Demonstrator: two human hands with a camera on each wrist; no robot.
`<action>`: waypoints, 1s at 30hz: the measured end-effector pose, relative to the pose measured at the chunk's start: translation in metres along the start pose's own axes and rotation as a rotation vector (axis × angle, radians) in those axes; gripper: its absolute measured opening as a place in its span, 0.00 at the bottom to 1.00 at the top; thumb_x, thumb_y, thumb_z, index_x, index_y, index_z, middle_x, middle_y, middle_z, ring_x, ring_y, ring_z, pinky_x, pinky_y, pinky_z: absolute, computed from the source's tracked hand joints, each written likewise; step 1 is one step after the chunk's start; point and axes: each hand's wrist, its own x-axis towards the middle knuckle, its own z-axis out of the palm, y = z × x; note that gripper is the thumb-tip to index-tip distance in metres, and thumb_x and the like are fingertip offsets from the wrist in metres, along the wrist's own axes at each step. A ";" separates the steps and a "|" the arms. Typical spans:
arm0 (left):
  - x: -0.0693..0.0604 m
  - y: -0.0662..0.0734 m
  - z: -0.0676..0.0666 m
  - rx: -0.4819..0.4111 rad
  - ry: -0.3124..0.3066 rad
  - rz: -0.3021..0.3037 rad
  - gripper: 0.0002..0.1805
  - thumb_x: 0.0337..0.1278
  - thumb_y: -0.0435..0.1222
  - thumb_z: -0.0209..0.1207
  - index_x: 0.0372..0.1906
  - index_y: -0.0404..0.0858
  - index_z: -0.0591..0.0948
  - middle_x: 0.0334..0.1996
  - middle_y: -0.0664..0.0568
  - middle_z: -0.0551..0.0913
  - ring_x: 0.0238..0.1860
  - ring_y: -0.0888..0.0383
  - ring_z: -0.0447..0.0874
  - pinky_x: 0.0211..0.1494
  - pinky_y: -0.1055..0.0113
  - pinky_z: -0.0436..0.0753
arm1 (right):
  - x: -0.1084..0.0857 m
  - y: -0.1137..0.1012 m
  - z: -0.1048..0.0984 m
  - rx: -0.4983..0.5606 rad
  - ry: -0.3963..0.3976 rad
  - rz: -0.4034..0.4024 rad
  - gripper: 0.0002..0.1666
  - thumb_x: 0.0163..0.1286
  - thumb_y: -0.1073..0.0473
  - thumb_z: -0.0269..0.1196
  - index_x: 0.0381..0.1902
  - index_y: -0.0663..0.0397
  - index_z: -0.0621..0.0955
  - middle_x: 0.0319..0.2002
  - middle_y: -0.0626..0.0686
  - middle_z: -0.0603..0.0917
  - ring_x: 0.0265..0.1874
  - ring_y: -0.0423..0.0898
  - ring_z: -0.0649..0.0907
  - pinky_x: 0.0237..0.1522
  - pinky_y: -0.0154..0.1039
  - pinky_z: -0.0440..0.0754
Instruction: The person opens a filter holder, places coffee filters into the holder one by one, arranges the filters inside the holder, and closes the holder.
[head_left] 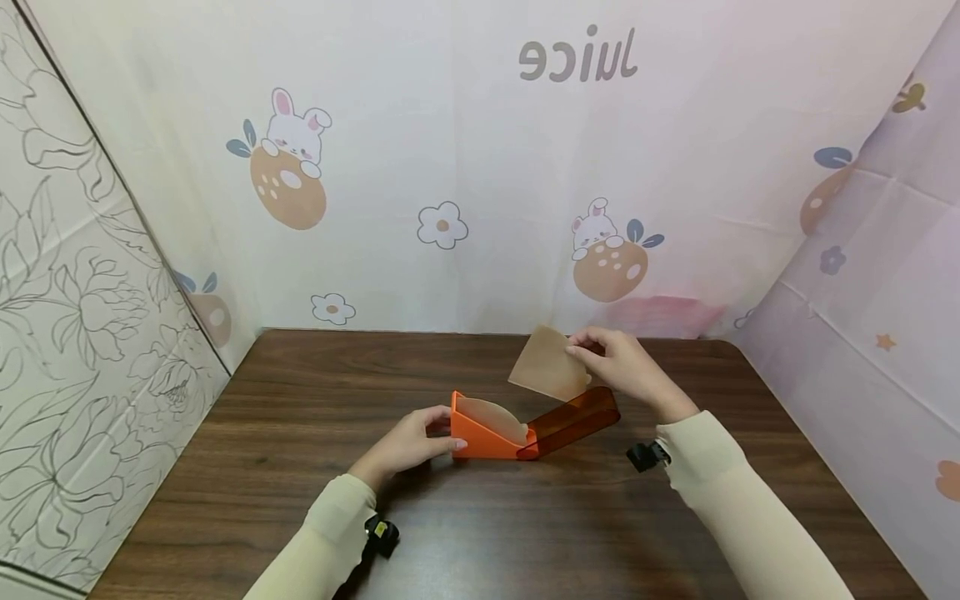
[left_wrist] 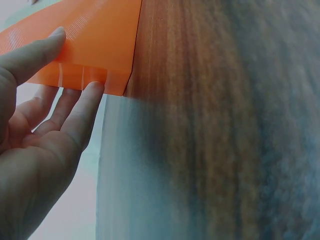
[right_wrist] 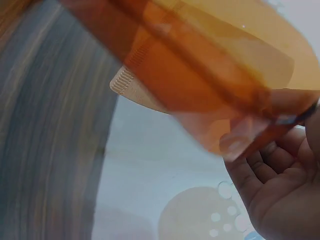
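An orange coffee filter holder (head_left: pixel 480 440) stands on the table, its brown see-through lid (head_left: pixel 576 422) swung open to the right. Inside it, tan paper filters (head_left: pixel 489 414) show above the sloping rim. My left hand (head_left: pixel 407 442) grips the holder's left end; in the left wrist view the thumb lies on one orange face (left_wrist: pixel 102 35) and fingers touch the narrow side. Above the lid, my right hand (head_left: pixel 621 367) pinches a tan coffee filter (head_left: pixel 549 365) by its edge. The right wrist view shows the filter's crimped seam (right_wrist: pixel 122 80), partly behind the lid (right_wrist: pixel 195 85).
The dark wooden table (head_left: pixel 300 392) ends at a printed curtain (head_left: pixel 450 283) behind it. Another patterned cloth (head_left: pixel 862 317) hangs on the right, and a flower-patterned panel (head_left: pixel 97 350) is on the left. Small black wrist cameras (head_left: pixel 382 535) sit on both sleeves.
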 end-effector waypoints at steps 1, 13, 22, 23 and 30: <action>0.000 0.000 0.000 0.000 -0.001 0.001 0.21 0.62 0.41 0.68 0.58 0.41 0.80 0.50 0.54 0.84 0.55 0.54 0.80 0.61 0.52 0.77 | 0.000 -0.004 0.000 0.006 -0.003 -0.001 0.12 0.75 0.50 0.61 0.47 0.51 0.84 0.30 0.52 0.81 0.26 0.48 0.78 0.29 0.40 0.79; 0.001 0.000 -0.001 0.008 0.001 0.013 0.21 0.62 0.40 0.68 0.58 0.40 0.80 0.50 0.54 0.84 0.54 0.54 0.80 0.61 0.51 0.77 | -0.004 -0.036 -0.001 0.010 -0.007 -0.067 0.09 0.75 0.51 0.62 0.45 0.49 0.84 0.30 0.51 0.81 0.26 0.47 0.78 0.30 0.39 0.80; 0.000 0.000 0.000 0.002 0.000 0.006 0.21 0.62 0.41 0.68 0.58 0.40 0.80 0.50 0.54 0.84 0.54 0.54 0.80 0.61 0.51 0.76 | -0.008 -0.053 0.005 0.057 -0.035 -0.134 0.05 0.74 0.56 0.63 0.43 0.49 0.84 0.34 0.49 0.83 0.28 0.48 0.81 0.31 0.39 0.82; 0.001 0.000 0.000 0.002 0.000 0.005 0.21 0.62 0.41 0.68 0.58 0.40 0.80 0.50 0.54 0.84 0.54 0.54 0.80 0.61 0.51 0.76 | -0.008 -0.054 0.006 0.065 -0.039 -0.138 0.05 0.74 0.56 0.63 0.43 0.50 0.84 0.35 0.49 0.83 0.29 0.48 0.81 0.31 0.39 0.83; 0.001 0.000 0.000 -0.008 -0.005 0.004 0.22 0.62 0.41 0.68 0.59 0.40 0.80 0.50 0.53 0.84 0.55 0.53 0.80 0.62 0.50 0.76 | -0.009 -0.062 0.015 0.052 -0.043 -0.173 0.04 0.73 0.57 0.65 0.42 0.48 0.84 0.34 0.46 0.83 0.30 0.44 0.80 0.31 0.38 0.82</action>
